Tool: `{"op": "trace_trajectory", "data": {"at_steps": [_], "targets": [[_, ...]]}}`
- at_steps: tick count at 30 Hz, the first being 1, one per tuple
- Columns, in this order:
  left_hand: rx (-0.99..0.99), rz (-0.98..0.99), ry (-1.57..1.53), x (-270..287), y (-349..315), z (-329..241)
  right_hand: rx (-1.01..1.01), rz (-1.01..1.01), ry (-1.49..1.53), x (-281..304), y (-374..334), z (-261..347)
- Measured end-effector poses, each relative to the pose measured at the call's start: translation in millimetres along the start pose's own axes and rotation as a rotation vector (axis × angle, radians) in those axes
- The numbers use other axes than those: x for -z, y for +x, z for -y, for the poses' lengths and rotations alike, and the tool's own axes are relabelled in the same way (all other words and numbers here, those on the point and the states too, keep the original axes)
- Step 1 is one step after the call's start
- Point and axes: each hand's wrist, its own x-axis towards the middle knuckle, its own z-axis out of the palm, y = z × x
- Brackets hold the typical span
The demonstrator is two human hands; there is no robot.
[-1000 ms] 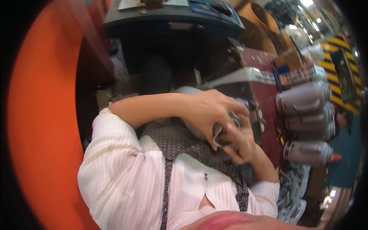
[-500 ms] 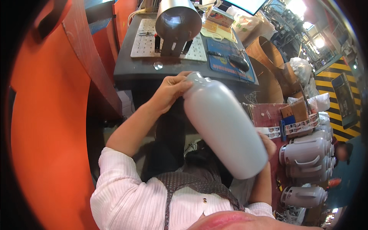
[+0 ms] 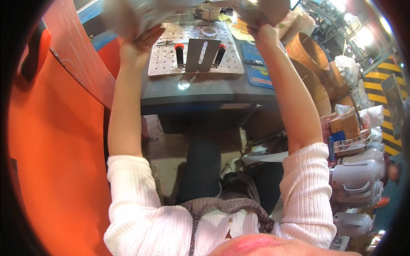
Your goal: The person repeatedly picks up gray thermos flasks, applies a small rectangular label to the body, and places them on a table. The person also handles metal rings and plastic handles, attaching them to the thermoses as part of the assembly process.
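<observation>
Over the far half of a dark table [image 3: 213, 87], two bare hands are stretched forward and apart, raised above the surface. The left hand [image 3: 139, 47], toward the table's far left corner, touches a blurred pale piece [image 3: 121, 17]; its fingers look fairly straight, and I cannot tell how closely that grip shuts. The right hand [image 3: 267, 36], toward the far right corner, pinches the underside of a grey rounded vessel [image 3: 271, 10]. Whether the two are joined is hidden. Between them, a perforated plate [image 3: 164, 64] carries an upright slotted bracket [image 3: 195, 55]. The step in hand appears to be handling vessel and piece aloft; the next move calls for steady support and clearance above the bracket.
</observation>
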Motion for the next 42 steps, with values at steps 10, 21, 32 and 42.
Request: {"op": "trace_trajectory", "data": {"at_steps": [10, 21, 32, 42], "targets": [[-0.771, -0.039, 0.926, 45.1, -148.3, 18.5, 0.449, 0.206, -0.846, -25.1, -43.8, -40.8], [-0.39, 0.005, 0.279, 33.3, -269.9, 39.1, 0.997, 0.428, -1.529, -26.3, -110.7, 70.0], [-0.325, 0.414, 0.907, 46.8, -326.4, 55.4, 0.911, 0.267, -0.888, 203.4, -402.4, 86.8], [0.586, 0.566, 0.263, -126.0, -298.0, 145.7, 0.05, 0.084, -0.22, 302.3, -623.6, 256.3]]}}
